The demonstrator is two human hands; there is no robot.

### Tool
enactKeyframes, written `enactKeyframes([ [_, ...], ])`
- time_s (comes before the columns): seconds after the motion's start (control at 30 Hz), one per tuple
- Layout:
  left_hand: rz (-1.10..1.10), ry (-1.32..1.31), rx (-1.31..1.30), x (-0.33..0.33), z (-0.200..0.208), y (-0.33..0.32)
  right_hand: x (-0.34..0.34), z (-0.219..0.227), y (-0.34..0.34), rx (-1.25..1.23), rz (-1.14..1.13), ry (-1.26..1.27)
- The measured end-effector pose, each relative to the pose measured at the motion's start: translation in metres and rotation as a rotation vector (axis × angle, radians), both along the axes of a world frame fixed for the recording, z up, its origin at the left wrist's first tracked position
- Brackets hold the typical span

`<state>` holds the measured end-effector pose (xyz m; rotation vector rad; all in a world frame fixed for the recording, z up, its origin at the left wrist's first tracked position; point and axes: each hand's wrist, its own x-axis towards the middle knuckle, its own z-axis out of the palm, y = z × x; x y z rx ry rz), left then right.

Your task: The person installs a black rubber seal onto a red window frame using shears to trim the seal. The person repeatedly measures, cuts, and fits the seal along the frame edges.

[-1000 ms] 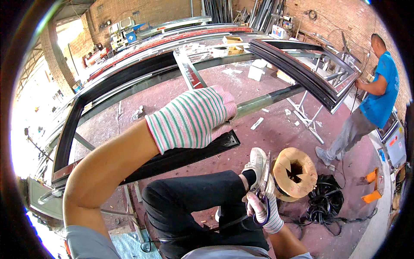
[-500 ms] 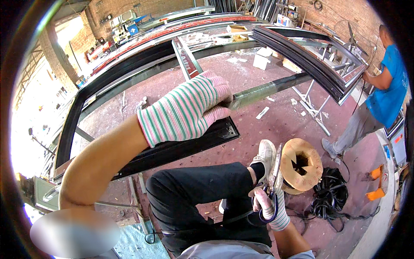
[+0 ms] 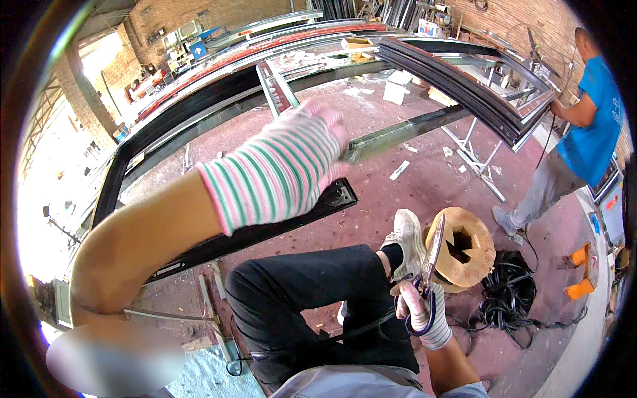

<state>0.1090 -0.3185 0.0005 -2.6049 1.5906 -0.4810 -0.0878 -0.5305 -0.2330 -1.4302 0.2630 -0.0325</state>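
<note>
My left hand, in a pink, white and green striped glove, reaches over a dark metal frame. It is beside the near end of a film-wrapped bar; its fingertips are blurred, so its grip cannot be made out. Low on the right, my right hand, in a similar glove, is closed around the handles of large scissors, blades pointing up. A thin black strip runs across my lap toward that hand.
Beyond my shoe stands a cardboard-sided reel, with a tangled heap of black strip beside it. Stacked dark profiles rest on a stand. A person in a blue shirt works at the right. White boxes lie on the floor.
My left hand has shifted slightly left and down, its fingers now blurred. The scissors have moved a little right and up with my right hand. The view has shifted slightly.
</note>
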Motion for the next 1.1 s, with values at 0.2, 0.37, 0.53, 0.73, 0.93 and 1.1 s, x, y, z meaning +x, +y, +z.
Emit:
enactKeyframes([
  [0.2,0.192,0.11,-0.446,0.042,0.046,0.025,-0.005,0.0,-0.005,0.016,-0.07,-0.029],
  [0.37,0.373,-0.053,-0.325,0.083,0.017,0.104,-0.006,-0.001,0.001,-0.01,-0.066,-0.025],
  [0.53,0.507,0.318,-0.33,0.028,0.007,0.107,-0.003,0.005,0.001,-0.058,-0.054,-0.007],
  [0.73,0.433,0.358,-0.267,-0.02,-0.019,0.102,-0.002,0.001,0.009,0.09,0.122,-0.04],
  [0.93,0.471,0.292,-0.255,-0.026,-0.024,0.107,0.007,0.012,0.021,0.405,0.522,-0.071],
  [1.1,0.463,0.26,-0.248,-0.026,-0.023,0.104,0.002,0.043,0.029,0.472,0.648,0.05],
])
